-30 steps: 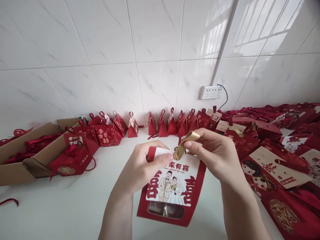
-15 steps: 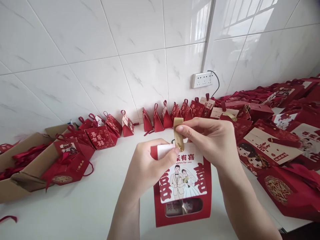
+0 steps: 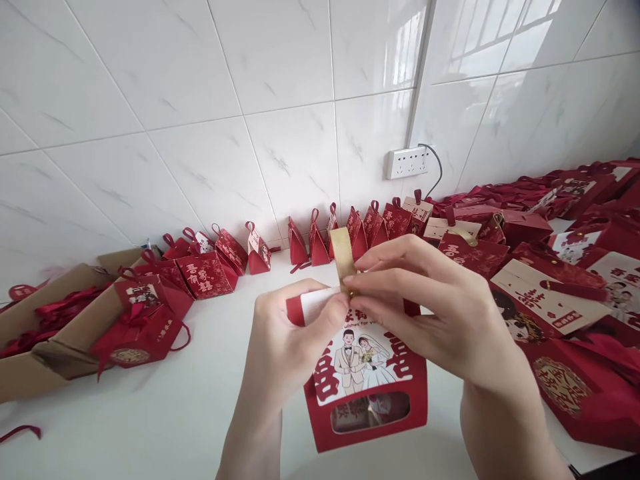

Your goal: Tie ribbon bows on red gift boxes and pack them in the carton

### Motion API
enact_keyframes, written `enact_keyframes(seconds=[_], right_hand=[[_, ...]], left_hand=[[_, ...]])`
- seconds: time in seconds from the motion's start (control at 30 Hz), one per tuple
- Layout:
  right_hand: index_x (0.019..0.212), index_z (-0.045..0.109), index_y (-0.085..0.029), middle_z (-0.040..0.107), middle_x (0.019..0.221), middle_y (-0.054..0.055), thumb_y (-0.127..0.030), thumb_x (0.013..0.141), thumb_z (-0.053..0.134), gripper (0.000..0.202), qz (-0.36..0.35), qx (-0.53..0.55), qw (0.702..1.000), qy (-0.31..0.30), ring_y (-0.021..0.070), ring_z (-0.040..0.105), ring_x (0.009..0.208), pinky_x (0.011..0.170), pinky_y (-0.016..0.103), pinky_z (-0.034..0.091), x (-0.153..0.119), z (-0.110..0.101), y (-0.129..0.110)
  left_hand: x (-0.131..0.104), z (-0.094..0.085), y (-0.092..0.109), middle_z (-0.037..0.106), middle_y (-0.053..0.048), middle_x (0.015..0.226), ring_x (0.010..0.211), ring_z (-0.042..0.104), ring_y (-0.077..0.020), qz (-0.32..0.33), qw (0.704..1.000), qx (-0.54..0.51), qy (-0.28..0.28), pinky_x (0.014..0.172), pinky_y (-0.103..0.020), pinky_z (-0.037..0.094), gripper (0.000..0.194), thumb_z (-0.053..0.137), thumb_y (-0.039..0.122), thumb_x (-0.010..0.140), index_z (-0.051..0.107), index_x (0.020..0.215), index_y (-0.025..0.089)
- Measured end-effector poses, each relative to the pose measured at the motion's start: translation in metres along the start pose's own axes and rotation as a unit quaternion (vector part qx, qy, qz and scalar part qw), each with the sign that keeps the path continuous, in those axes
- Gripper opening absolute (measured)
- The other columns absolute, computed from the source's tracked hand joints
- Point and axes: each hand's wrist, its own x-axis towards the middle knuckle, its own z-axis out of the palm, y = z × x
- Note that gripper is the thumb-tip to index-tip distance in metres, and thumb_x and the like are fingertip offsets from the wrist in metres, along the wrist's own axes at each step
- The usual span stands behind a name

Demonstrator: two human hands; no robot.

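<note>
A red gift box (image 3: 373,421) with a cartoon bride and groom on its white front panel and an oval clear window below stands before me. My left hand (image 3: 300,337) is closed on the box's top left edge, its thumb pressed near the base of a gold ribbon loop (image 3: 343,250). The loop sticks up above the box top, leaning left. At the loop's base, by a small gold stud, the fingertips of my right hand (image 3: 425,307) are pinched together. Those fingers cover the top right of the panel.
A row of small red boxes (image 3: 295,243) with ribbon loops lines the tiled wall. On the left lies a cardboard carton (image 3: 75,313) beside a red hexagonal box (image 3: 145,340). Many red boxes (image 3: 545,293) crowd the right side. A white power socket (image 3: 407,163) is on the wall.
My right hand has moved from the upper part of the gold loop down to its base. The loop now leans left, and the box has tilted slightly.
</note>
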Motion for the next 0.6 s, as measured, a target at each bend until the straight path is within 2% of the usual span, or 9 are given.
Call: enact_keyframes(seconds=[0.17,0.27,0.4,0.53,0.6], right_hand=[[0.101,0.065,-0.024,0.055,0.099,0.006,-0.010,0.088,0.046,0.027,0.005,-0.030,0.999,-0.021,0.0159,0.060,0.086,0.063,0.025,0.053,-0.0034,-0.0010,-0.0032],[0.099,0.066,-0.024,0.052,0.093,0.005,-0.007,0.086,0.044,0.030,0.009,-0.034,0.999,-0.022,0.0137,0.058,0.077,0.058,0.023,0.049,-0.0048,-0.0001,-0.0051],[0.095,0.066,-0.024,0.049,0.085,0.003,-0.006,0.085,0.044,0.030,0.019,-0.037,0.999,-0.009,0.0105,0.051,0.066,0.052,0.021,0.043,-0.0050,0.0035,-0.0056],[0.092,0.065,-0.025,0.048,0.085,0.004,-0.005,0.085,0.044,0.030,0.028,-0.037,0.999,0.004,0.0108,0.050,0.066,0.053,0.021,0.043,-0.0021,0.0059,-0.0061],[0.096,0.064,-0.024,0.050,0.088,0.005,-0.007,0.085,0.047,0.026,0.041,-0.024,0.999,0.024,0.0131,0.053,0.071,0.057,0.024,0.046,0.0003,0.0051,-0.0063]], left_hand=[[-0.0026,-0.0003,0.0017,0.034,0.005,0.042,0.039,0.030,-0.0064,-0.004,1.000,0.002,-0.005,0.034,-0.020,0.022,0.035,0.060,0.034,0.076,0.046,0.048,0.018],[-0.0023,-0.0003,0.0004,0.037,0.005,0.042,0.040,0.032,-0.0069,-0.013,1.000,-0.001,-0.012,0.035,-0.020,0.024,0.037,0.063,0.038,0.075,0.048,0.048,0.018],[0.0015,-0.0029,-0.0033,0.043,0.004,0.044,0.042,0.037,-0.0077,-0.018,0.999,-0.002,-0.037,0.036,-0.020,0.026,0.029,0.066,0.036,0.074,0.056,0.054,0.018],[0.0052,-0.0055,-0.0043,0.045,0.004,0.045,0.044,0.040,-0.0080,-0.021,0.997,-0.002,-0.074,0.038,-0.019,0.029,0.023,0.067,0.029,0.072,0.057,0.056,0.018],[0.0043,-0.0046,-0.0030,0.041,0.005,0.045,0.042,0.037,-0.0074,-0.017,0.999,0.002,-0.049,0.037,-0.019,0.027,0.027,0.065,0.030,0.073,0.053,0.053,0.018]])
